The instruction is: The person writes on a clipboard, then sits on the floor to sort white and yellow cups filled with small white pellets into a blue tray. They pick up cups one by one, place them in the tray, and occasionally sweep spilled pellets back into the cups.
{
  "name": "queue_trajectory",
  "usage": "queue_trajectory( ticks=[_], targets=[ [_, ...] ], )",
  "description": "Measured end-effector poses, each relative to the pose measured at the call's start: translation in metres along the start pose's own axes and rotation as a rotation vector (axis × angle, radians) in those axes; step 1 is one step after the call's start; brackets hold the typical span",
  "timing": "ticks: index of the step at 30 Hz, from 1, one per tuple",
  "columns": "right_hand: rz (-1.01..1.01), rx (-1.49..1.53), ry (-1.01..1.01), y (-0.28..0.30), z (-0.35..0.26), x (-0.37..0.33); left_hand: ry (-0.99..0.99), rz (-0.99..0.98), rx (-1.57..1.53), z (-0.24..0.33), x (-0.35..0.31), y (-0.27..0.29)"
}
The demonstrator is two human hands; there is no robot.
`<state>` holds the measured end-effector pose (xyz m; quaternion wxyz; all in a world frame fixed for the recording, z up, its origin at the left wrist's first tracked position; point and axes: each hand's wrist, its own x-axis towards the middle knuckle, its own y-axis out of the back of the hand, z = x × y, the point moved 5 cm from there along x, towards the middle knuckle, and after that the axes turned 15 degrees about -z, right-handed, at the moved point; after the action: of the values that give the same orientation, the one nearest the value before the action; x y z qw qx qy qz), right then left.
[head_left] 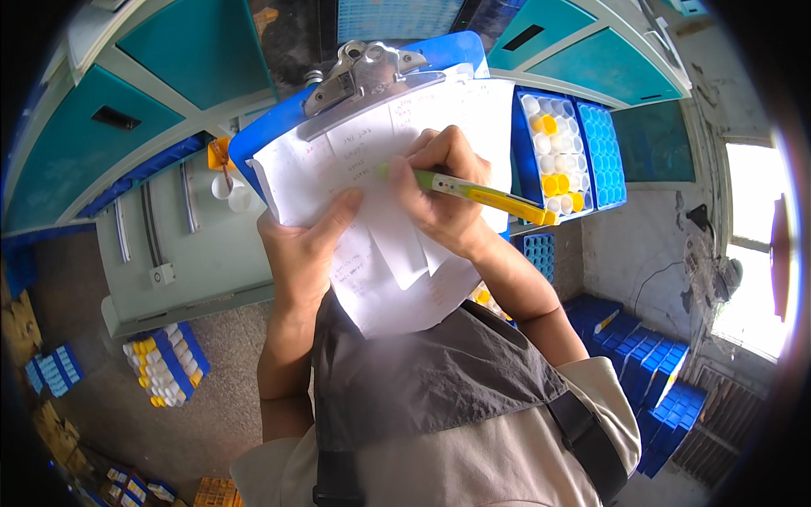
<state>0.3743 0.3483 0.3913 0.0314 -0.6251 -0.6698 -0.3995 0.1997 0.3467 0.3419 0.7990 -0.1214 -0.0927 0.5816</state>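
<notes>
Person's L hand (302, 247) is gripping the lower L side of a blue clipboard (460, 52), thumb lying across the white sheets (308, 173); its other fingers are mostly hiding under the board, so can't tell how far they're curling. R hand (441, 193) is holding a green, white & yellow pen (483, 197), thumb & fingers bending tight around the barrel w/ no gap btwn; the pen is slanting over the mid of the sheets, green end pointing L, yellow end sticking out R past the hand. Can't tell if the tip is touching paper. Sheets are overlapping, w/ lower edges hanging loose toward the dark apron (397, 372); a metal clip (372, 74) is clamping them at the top. Just R of the board, a blue crate (525, 160) is holding white & yellow round pcs, w/ a light-blue celled tray (601, 152) sitting beside it. On the L, a grey-green table (211, 283) is standing nr teal drawers (182, 51); another batch of white & yellow pcs (165, 367) is resting on the floor below, and blue crates are stacking up lower R (629, 346).
</notes>
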Motion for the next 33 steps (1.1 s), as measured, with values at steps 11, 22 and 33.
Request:
queue_trajectory(
  ticks=[11,22,33],
  targets=[
    [-0.027,-0.045,0.010,-0.0030,-0.0002,0.0004,0.014,0.012,-0.025,-0.0011,-0.0015,0.0023],
    [0.003,-0.010,-0.034,-0.0037,-0.0002,-0.0009,-0.003,0.014,-0.013,0.0010,-0.0029,0.0029],
    [-0.001,0.018,0.006,-0.0042,-0.0011,-0.0007,0.008,0.031,-0.015,0.0014,-0.0046,0.0033]
  ],
)
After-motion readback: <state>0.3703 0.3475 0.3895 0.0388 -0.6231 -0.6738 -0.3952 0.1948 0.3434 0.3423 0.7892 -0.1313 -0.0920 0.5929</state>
